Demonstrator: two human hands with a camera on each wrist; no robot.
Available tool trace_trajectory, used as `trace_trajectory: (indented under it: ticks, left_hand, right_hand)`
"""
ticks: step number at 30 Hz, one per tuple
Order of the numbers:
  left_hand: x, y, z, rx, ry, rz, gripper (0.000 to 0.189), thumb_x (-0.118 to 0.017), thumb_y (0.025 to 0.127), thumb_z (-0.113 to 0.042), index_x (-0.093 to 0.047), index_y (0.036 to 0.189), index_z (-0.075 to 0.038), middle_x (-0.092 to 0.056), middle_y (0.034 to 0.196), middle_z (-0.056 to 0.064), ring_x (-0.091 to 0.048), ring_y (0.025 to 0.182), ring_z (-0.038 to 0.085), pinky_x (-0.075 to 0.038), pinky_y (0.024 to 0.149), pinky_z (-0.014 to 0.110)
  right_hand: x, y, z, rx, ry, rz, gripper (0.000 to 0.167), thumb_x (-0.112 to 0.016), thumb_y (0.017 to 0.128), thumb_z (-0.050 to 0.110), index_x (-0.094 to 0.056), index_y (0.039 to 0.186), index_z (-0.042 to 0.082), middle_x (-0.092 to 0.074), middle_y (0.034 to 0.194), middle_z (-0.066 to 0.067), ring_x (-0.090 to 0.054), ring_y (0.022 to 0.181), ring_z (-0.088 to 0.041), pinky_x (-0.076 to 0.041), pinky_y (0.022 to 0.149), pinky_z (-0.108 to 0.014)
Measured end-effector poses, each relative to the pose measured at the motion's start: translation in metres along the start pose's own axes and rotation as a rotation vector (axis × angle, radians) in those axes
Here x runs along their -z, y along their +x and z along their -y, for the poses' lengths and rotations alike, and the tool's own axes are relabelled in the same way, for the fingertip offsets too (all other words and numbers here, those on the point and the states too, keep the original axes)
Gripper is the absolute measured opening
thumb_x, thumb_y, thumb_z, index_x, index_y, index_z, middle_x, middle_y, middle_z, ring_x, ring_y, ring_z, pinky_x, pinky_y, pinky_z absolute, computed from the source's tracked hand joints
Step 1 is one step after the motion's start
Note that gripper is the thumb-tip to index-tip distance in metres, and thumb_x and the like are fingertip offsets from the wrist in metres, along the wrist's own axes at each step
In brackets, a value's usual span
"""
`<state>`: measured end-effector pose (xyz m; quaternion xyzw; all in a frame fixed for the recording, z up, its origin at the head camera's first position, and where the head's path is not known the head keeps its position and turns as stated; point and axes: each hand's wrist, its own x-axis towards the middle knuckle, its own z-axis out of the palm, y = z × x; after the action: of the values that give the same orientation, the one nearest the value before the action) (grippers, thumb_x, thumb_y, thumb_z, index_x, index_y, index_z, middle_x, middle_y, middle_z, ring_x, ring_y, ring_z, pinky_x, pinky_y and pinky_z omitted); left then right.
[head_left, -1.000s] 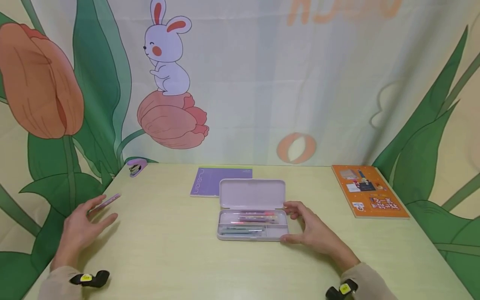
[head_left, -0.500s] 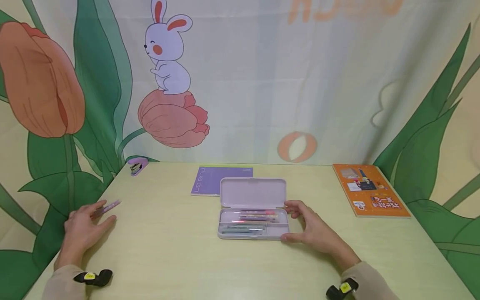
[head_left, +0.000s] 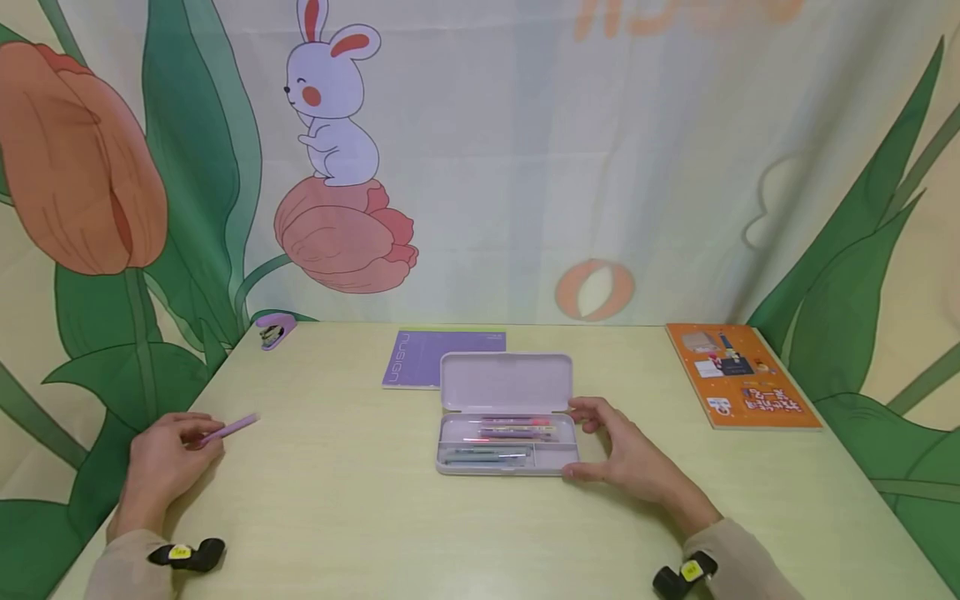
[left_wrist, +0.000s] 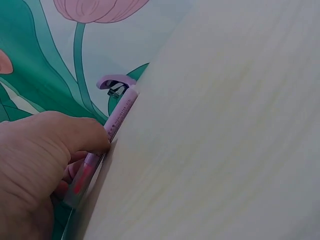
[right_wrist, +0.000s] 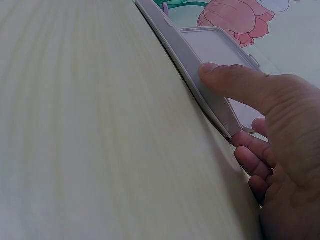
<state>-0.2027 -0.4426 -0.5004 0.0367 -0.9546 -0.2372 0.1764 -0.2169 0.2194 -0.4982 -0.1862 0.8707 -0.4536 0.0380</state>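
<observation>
At the table's left side, my left hand (head_left: pixel 168 465) pinches a lilac highlighter (head_left: pixel 231 428) between thumb and fingers. In the left wrist view the highlighter (left_wrist: pixel 121 114) has a printed barrel and a clear end with pink inside, partly hidden by the thumb. An open pale lilac pencil case (head_left: pixel 507 382) stands mid-table, its lid tilted up at the back. Several pens (head_left: pixel 487 456) lie in its front and rear compartments. My right hand (head_left: pixel 628 457) holds the case's right end, the thumb at the front corner and fingers behind; the right wrist view shows the thumb on the case wall (right_wrist: pixel 192 65).
A purple notebook (head_left: pixel 420 360) lies behind the case, partly covered by the lid. Near the back left edge is a lilac stapler (head_left: pixel 277 330). An orange book (head_left: pixel 742 379) lies at the back right. A printed curtain (head_left: pixel 487 167) hangs behind the table.
My left hand has come down slightly toward the table and its fingers have closed more on the highlighter, which now sticks out farther to the right. My right hand stays at the case.
</observation>
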Motion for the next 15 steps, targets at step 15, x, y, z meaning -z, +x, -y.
trace_trajectory:
  ticks: [15]
  left_hand:
    - [-0.0007, -0.0004, -0.0055, -0.043, -0.004, -0.004, 0.018, -0.086, 0.095, -0.010, -0.083, 0.111, -0.005, -0.072, 0.097, 0.015, -0.066, 0.094, 0.037, -0.038, 0.086, 0.055]
  right_hand:
    - [-0.0005, 0.0022, -0.0017, -0.008, 0.012, 0.002, 0.102, -0.104, 0.079, 0.033, -0.048, 0.161, 0.015, -0.063, 0.152, -0.005, -0.055, 0.132, -0.028, -0.036, 0.123, -0.061]
